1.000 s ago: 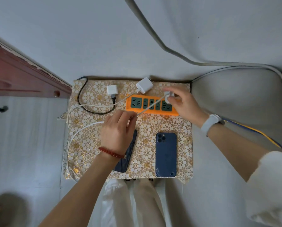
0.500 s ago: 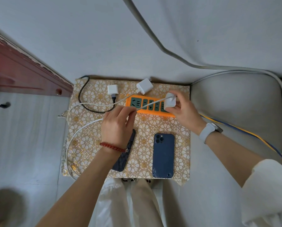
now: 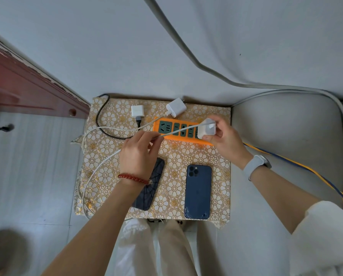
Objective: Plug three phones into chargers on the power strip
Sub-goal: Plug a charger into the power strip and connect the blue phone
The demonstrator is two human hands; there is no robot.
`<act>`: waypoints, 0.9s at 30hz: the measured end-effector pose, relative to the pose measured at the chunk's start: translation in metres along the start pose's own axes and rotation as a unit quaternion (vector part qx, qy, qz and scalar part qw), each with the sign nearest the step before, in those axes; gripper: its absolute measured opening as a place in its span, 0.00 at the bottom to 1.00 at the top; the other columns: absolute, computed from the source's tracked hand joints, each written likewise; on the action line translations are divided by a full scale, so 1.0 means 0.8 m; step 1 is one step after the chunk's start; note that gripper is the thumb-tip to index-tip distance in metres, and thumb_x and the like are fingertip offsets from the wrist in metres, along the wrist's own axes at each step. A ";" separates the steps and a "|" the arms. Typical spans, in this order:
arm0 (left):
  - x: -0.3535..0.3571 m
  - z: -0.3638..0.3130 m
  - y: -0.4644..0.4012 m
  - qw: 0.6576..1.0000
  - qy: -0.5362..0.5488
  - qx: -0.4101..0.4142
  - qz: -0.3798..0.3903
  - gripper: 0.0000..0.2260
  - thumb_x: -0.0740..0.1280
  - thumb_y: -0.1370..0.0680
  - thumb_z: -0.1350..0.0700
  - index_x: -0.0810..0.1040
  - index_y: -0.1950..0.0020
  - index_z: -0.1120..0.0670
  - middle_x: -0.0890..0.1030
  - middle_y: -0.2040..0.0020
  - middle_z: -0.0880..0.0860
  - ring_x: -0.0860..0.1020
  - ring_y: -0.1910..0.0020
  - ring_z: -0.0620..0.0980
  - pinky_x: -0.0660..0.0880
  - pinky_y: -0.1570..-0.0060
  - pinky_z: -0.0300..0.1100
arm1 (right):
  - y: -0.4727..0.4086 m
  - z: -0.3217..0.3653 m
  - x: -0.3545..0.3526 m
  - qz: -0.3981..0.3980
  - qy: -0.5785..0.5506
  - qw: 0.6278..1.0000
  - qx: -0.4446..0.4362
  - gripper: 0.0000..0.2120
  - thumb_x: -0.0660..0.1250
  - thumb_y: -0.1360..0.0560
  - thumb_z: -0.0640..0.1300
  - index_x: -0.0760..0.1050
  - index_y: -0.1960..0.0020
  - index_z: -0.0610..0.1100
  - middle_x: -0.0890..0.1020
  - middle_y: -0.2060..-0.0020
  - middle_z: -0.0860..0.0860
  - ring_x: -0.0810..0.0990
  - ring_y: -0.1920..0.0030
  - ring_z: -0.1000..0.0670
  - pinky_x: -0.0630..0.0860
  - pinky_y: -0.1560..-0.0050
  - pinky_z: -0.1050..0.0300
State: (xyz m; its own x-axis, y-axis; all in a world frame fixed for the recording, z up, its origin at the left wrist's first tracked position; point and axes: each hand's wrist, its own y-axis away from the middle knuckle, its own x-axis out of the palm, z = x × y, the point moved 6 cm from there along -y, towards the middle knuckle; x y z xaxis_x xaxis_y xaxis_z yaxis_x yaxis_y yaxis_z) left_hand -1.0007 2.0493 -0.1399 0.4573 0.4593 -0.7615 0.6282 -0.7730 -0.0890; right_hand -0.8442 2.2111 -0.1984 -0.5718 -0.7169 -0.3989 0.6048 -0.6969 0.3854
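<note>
An orange power strip (image 3: 167, 127) with dark sockets lies at the back of the patterned cloth. My right hand (image 3: 224, 139) holds a white charger block (image 3: 206, 131) just above the strip's right end. My left hand (image 3: 138, 154) pinches that charger's white cable (image 3: 167, 134) near the strip's front edge. A blue phone (image 3: 198, 191) lies face down at the front right. A dark patterned phone (image 3: 152, 182) lies partly under my left wrist. Two more white chargers (image 3: 137, 111) (image 3: 176, 107) lie loose behind the strip. A third phone is not visible.
The floral cloth (image 3: 220, 196) covers a small table against a white wall. A black cable (image 3: 101, 116) and white cables loop at the left. A red wooden frame (image 3: 27, 86) stands at the left, a grey cushion (image 3: 286, 136) at the right, with yellow and blue wires (image 3: 306, 170).
My right hand has lifted the white charger block off the strip's right end and tilted it. My left hand has shifted slightly along the cable.
</note>
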 end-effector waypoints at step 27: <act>-0.021 0.055 0.023 0.997 0.011 -0.070 -0.002 0.05 0.69 0.26 0.58 0.80 0.53 0.59 0.82 0.60 0.55 0.77 0.66 0.49 0.78 0.64 0.45 | 0.006 0.019 0.025 -0.092 0.399 0.909 -0.083 0.22 0.71 0.31 0.43 0.70 0.39 0.42 0.81 0.50 0.46 0.78 0.48 0.43 0.67 0.47 0.47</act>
State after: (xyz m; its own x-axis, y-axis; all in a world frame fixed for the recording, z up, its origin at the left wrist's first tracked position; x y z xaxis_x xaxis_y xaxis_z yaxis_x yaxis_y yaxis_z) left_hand -1.0245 2.0076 -0.1571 0.4667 0.4726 -0.7476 0.7112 -0.7030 -0.0004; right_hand -0.8607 2.1929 -0.1920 -0.1283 -0.2994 -0.9455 0.6534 -0.7427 0.1465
